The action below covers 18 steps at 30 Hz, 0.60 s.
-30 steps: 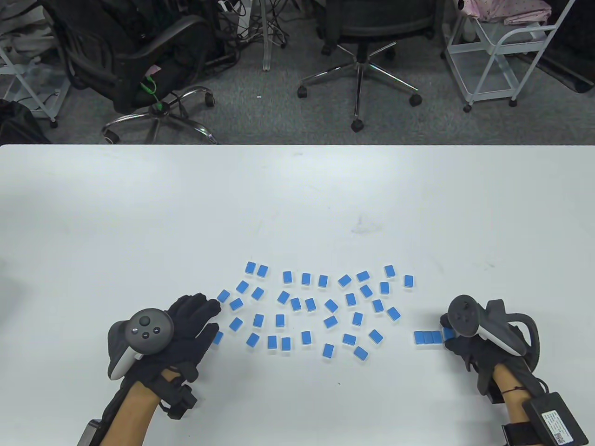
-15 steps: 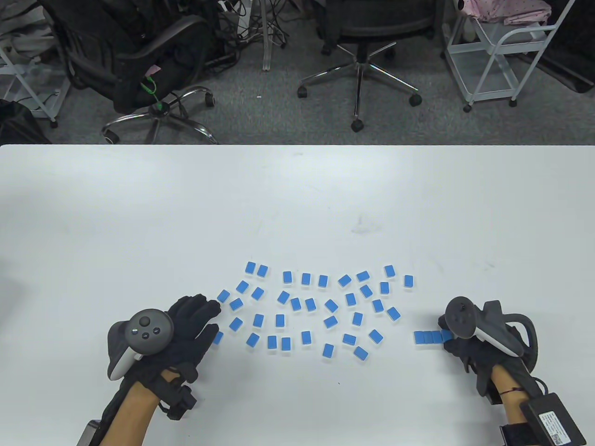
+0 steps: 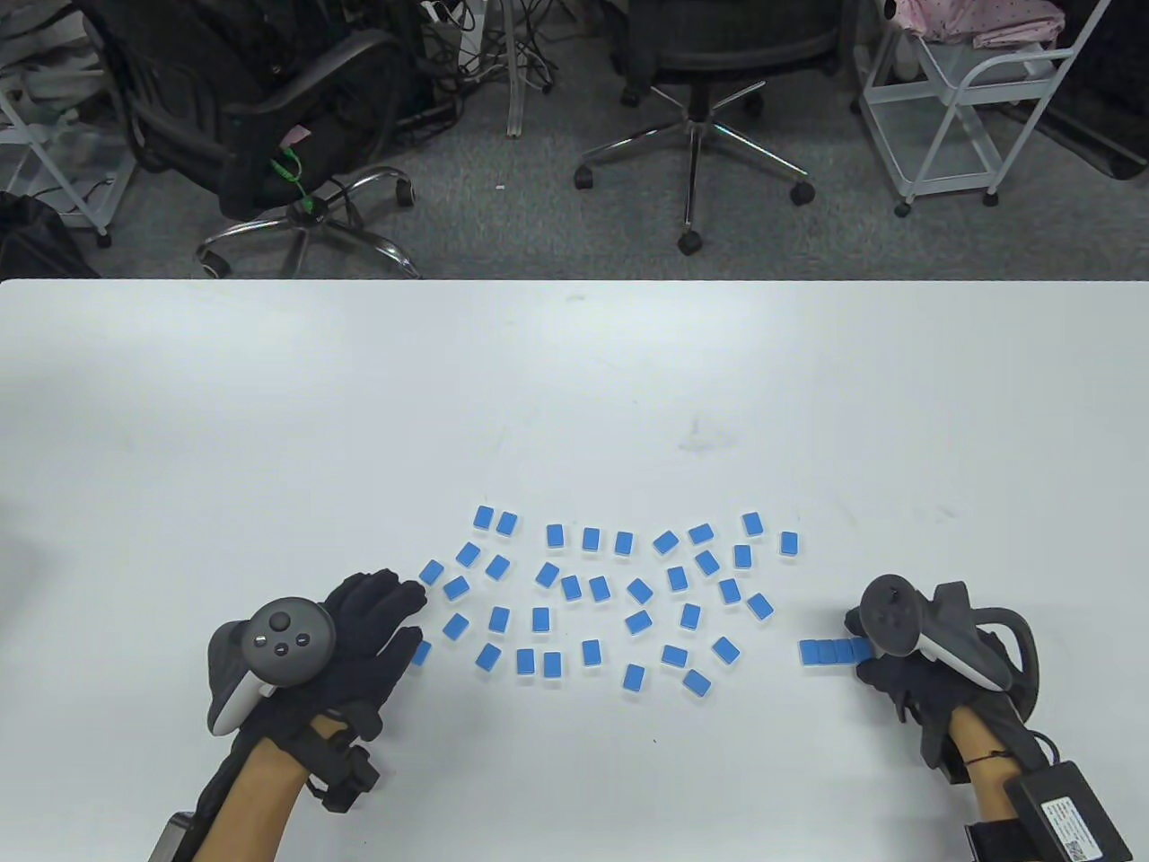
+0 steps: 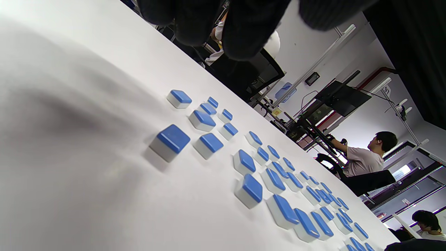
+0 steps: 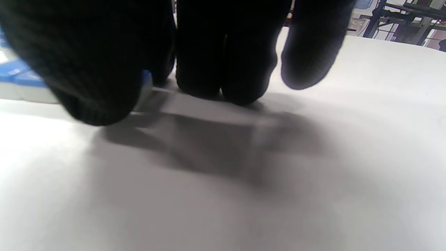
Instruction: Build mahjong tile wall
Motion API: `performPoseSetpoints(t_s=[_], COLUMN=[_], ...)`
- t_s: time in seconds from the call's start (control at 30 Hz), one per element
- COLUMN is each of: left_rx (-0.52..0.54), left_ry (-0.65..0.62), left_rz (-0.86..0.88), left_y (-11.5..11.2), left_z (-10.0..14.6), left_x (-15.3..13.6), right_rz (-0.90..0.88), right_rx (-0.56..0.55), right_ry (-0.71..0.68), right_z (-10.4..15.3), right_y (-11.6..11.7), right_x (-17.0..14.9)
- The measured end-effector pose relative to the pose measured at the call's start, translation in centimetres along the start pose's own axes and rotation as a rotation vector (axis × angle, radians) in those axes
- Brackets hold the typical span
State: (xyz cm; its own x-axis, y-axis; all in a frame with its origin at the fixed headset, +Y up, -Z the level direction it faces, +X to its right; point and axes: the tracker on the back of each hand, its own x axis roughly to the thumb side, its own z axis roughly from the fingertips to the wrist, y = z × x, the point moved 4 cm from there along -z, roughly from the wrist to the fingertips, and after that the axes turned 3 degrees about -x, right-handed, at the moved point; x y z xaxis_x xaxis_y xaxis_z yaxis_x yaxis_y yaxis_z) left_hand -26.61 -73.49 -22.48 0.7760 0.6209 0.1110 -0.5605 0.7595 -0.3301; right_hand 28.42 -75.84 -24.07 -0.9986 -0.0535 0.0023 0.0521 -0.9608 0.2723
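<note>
- Table view: the white bench carries a loose scatter of blue-backed mahjong tiles, face down, spread between the two hands.
- A short row of tiles lies edge to edge near the right side, apart from the scatter.
- The right hand sits at the row's right end; its tracker hides the fingers, so contact with the end tile is unclear here.
- The left hand lies flat and relaxed with fingers straight, holding nothing; its fingertips are just beside the leftmost loose tiles and partly cover one tile.
- Beyond the bench stand two office chairs and a white wire cart on grey carpet.
- Left wrist view: gloved fingers hang above the bench, clear of the nearest tile; more tiles trail away to the right. Seated people appear in the background.
- Right wrist view: dark fingertips press down on the bench surface, with a blue-topped tile at the left, largely blocked by the thumb. Whether this hand is pinching the tile or merely pushing against it, I cannot tell.
</note>
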Motion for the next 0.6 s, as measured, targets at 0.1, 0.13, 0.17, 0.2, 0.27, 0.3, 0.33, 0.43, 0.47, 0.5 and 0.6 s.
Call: performPoseSetpoints(t_s=[0.1, 0.13, 0.17, 0.2, 0.27, 0.3, 0.33, 0.43, 0.47, 0.5, 0.6], left_rx=[0.000, 0.002, 0.003, 0.004, 0.005, 0.006, 0.007, 0.015, 0.019, 0.022, 0.023], left_ry=[-0.002, -0.003, -0.003, -0.004, -0.006, -0.007, -0.008, -0.012, -0.012, -0.012, -0.008], left_rz=[-0.001, -0.002, -0.002, -0.002, -0.002, -0.002, -0.001, -0.003, -0.004, -0.003, 0.001], left_y=[0.0, 0.0, 0.1, 0.1, 0.1, 0.1, 0.1, 0.2, 0.3, 0.3, 0.4], left_z=[0.0, 0.0, 0.0, 0.0, 0.0, 0.0, 0.0, 0.0, 0.0, 0.1, 0.1], left_x=[0.0, 0.0, 0.0, 0.0, 0.0, 0.0, 0.0, 0.1, 0.1, 0.1, 0.0], right_rz=[-0.034, -0.055, -0.087, -0.119, -0.215, -0.259, -0.286, -0.262, -0.248, -0.209, -0.018], right_rx=[0.025, 0.032, 0.036, 0.037, 0.042, 0.036, -0.002, -0.145, -0.179, -0.226, -0.249], right_ry=[0.010, 0.016, 0.024, 0.031, 0.046, 0.058, 0.080, 0.054, 0.033, -0.012, -0.095], right_z=[0.1, 0.1, 0.1, 0.1, 0.2, 0.2, 0.4, 1.0, 1.1, 1.3, 1.3], right_y=[-0.1, -0.1, -0.2, -0.2, -0.4, -0.5, -1.0, -2.9, -3.4, -4.1, -4.9], right_x=[-0.4, -0.6, -1.0, -1.3, -2.1, -2.5, -2.9, -2.3, -1.7, -0.4, 3.9])
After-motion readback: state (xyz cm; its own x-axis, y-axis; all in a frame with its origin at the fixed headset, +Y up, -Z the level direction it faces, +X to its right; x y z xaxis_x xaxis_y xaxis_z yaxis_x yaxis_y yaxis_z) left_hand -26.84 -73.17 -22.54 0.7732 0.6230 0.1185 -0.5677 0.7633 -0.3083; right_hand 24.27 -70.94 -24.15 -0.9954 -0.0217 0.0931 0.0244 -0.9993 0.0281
